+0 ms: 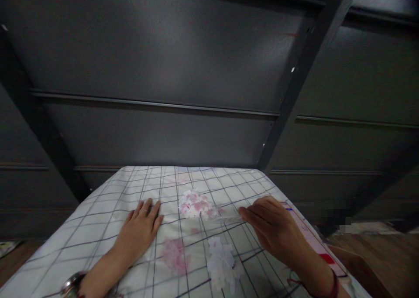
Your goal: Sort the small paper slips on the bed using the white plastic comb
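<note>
My left hand [139, 230] lies flat on the white checked tablecloth [108, 210], fingers spread, holding nothing. My right hand [271, 224] is closed, its fingertips pinching the end of a thin see-through strip, perhaps plastic [225, 219]. That strip stretches leftward to a heap of small white and pink pieces [195, 204], which look like paper scraps or petals. Nearer to me lie a patch of pink pieces [175, 255] and a loose cluster of white pieces [222, 263]. The strip's exact kind is blurred.
A flat pink and white board or packet [314, 241] with a red mark lies along the table's right edge, partly behind my right forearm. Dark metal panels [170, 136] rise behind the table's far edge. Wooden floor [386, 254] shows at the right.
</note>
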Motion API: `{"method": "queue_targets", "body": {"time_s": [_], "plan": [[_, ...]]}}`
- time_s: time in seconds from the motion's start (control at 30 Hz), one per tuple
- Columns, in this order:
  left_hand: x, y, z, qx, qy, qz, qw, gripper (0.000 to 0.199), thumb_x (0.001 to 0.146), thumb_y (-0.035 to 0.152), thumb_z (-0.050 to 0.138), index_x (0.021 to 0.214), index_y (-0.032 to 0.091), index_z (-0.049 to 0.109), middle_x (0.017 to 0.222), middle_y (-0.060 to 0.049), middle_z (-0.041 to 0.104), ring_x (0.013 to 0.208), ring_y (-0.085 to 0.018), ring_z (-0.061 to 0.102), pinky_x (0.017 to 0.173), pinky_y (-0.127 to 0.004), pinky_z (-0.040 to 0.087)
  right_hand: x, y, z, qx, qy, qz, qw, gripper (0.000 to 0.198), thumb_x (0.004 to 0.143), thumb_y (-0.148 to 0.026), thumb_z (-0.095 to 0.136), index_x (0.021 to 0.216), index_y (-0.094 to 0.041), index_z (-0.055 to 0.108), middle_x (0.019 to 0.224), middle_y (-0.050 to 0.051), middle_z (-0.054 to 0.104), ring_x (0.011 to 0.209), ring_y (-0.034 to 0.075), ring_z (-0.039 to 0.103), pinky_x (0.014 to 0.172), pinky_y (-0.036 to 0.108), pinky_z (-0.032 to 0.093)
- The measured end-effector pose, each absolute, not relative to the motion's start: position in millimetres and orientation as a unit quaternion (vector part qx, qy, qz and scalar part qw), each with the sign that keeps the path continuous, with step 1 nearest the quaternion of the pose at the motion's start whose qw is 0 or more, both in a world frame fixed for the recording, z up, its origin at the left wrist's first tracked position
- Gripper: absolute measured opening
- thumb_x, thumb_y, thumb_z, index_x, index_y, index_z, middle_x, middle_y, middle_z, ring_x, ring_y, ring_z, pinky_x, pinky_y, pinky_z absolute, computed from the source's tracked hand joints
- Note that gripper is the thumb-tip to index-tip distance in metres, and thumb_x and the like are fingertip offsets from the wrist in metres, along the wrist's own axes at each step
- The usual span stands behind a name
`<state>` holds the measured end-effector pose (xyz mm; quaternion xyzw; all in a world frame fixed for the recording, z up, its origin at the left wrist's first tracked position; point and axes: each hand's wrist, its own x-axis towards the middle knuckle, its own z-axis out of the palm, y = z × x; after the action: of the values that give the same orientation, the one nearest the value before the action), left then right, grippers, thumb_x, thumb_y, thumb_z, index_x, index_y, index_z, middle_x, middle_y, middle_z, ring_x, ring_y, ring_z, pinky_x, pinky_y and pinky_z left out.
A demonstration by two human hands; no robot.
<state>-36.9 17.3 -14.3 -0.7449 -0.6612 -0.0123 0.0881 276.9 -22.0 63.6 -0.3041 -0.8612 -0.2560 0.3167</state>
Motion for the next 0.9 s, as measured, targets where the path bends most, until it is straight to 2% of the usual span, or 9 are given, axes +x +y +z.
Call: {"method": "queue_targets", "body": {"time_s": [0.13,0.27,0.37,0.5,0.73,0.9], "plan": [[-38,18,-15,-0.745,-0.661,-0.015,0.089,0.046,0.091,0.030,0.037,0.132,0.012,0.046,0.137,-0.018,0.043,0.126,-0.034,0.037,0.098,-0.047,0.034,269,-24,58,-0.299,-0.877,-0.224,0.303,0.029,0.076,0.002,0.040,0.093,-0.014,0.057,0.070,0.003,0.060,0.066,0.015,0.048,0.066,0.031,0.039],[-37,18,-15,-0.747,-0.657,0.003,0.103,0.046,0.092,0.030,0.035,0.133,0.013,0.045,0.137,-0.017,0.043,0.126,-0.033,0.038,0.097,-0.046,0.035,263,-26,56,-0.271,-0.882,-0.197,0.332,0.028,0.077,0.003,0.040,0.093,-0.014,0.055,0.067,0.001,0.059,0.063,0.013,0.045,0.064,0.030,0.038],[-36,17,-12,-0.745,-0.660,0.013,0.099,0.046,0.092,0.030,0.034,0.134,0.014,0.044,0.138,-0.016,0.042,0.127,-0.032,0.036,0.098,-0.046,0.035,268,-26,59,-0.280,-0.872,-0.220,0.337,0.029,0.078,0.003,0.039,0.096,-0.013,0.056,0.070,0.003,0.060,0.064,0.014,0.046,0.065,0.031,0.038],[-35,17,-10,-0.742,-0.665,0.007,0.084,0.046,0.092,0.030,0.037,0.133,0.012,0.044,0.138,-0.018,0.041,0.127,-0.033,0.035,0.099,-0.046,0.034,274,-24,62,-0.308,-0.858,-0.265,0.316,0.025,0.079,0.000,0.040,0.089,-0.013,0.059,0.066,0.003,0.058,0.061,0.015,0.044,0.062,0.031,0.036],[-35,17,-11,-0.742,-0.665,0.002,0.084,0.046,0.091,0.030,0.039,0.133,0.013,0.044,0.137,-0.018,0.042,0.127,-0.034,0.036,0.099,-0.046,0.034,259,-29,57,-0.263,-0.882,-0.203,0.334,0.020,0.081,-0.001,0.043,0.090,-0.012,0.057,0.065,0.001,0.058,0.062,0.013,0.046,0.062,0.029,0.038],[-35,16,-10,-0.742,-0.665,0.003,0.084,0.045,0.092,0.029,0.037,0.133,0.013,0.044,0.138,-0.018,0.042,0.127,-0.033,0.035,0.099,-0.045,0.034,264,-25,55,-0.290,-0.864,-0.244,0.331,0.026,0.080,0.000,0.041,0.093,-0.013,0.058,0.069,0.004,0.060,0.063,0.014,0.048,0.064,0.031,0.039]]}}
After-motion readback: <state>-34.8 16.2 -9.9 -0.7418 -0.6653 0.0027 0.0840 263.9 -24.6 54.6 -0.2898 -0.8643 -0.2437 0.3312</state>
